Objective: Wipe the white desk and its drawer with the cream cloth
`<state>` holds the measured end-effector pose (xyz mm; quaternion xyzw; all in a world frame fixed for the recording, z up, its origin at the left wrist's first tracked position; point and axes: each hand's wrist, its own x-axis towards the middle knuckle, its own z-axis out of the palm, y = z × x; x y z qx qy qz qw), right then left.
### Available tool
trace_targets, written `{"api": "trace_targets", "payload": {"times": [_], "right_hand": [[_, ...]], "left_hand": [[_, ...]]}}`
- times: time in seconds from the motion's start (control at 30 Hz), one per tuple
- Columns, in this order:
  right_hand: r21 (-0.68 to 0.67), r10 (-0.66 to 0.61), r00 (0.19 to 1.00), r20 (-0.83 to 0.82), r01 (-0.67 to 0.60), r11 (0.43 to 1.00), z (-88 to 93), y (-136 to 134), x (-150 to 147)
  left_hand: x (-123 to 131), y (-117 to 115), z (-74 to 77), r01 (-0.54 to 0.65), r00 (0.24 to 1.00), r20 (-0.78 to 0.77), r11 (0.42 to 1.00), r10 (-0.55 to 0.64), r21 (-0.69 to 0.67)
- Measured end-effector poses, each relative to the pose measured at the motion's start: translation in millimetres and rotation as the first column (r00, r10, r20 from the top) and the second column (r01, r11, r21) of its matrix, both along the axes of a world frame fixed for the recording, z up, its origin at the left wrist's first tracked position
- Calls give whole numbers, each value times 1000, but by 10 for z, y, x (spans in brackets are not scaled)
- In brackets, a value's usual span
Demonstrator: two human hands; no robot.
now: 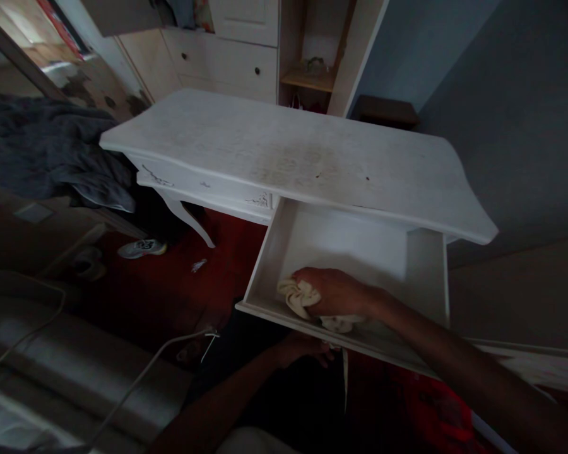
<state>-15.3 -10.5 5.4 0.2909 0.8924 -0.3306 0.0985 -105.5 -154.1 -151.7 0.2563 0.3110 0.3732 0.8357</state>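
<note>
My right hand [334,291] is inside the pulled-out white drawer [442,277], closed around a bunched cream cloth [299,296]. Part of the cloth spreads under the hand, against the drawer bottom close to its front panel. My left hand [307,349] is low in front of the drawer, just below the front panel's edge. Its fingers are bent around a small pale thing too dim to name, perhaps on the drawer front. The drawer belongs to a white dressing table [208,132] whose top has a brownish smudged patch and dark specks.
A grey cloth heap [52,151] lies left of the table. On the red floor [231,239] are a sneaker [142,248] and a small scrap [199,265]. A pale cable [156,356] runs at lower left. Behind stands a white cabinet [222,63]; a brown box-like piece [388,110] is by the wall.
</note>
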Motion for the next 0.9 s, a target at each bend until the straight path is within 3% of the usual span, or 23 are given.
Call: {"api": "trace_targets", "payload": {"times": [0.1,0.23,0.33,0.43,0.57,0.9], "right_hand": [[120,-31,997,70,22,992,-47,-18,-212],[158,-5,1000,12,3,987,-114,-50,-558],[97,70,996,-50,-65,993,-167,-25,-755],[-72,193,977,-87,-200,977,-200,58,-827],[-241,232,967,-103,-250,938,-187,159,-815],[-146,529,848,30,-520,842,-105,150,-902]], "left_hand": [[-6,2,7,9,1000,-1,1000,-9,-1],[-15,-9,-17,33,999,-24,999,-34,-28],[-25,-14,-24,49,998,-39,998,-50,-36],[-38,-6,2,61,998,-23,998,-62,-27],[-44,14,33,76,997,-15,997,-76,-26],[-10,-5,-67,55,998,15,998,-54,-42]]}}
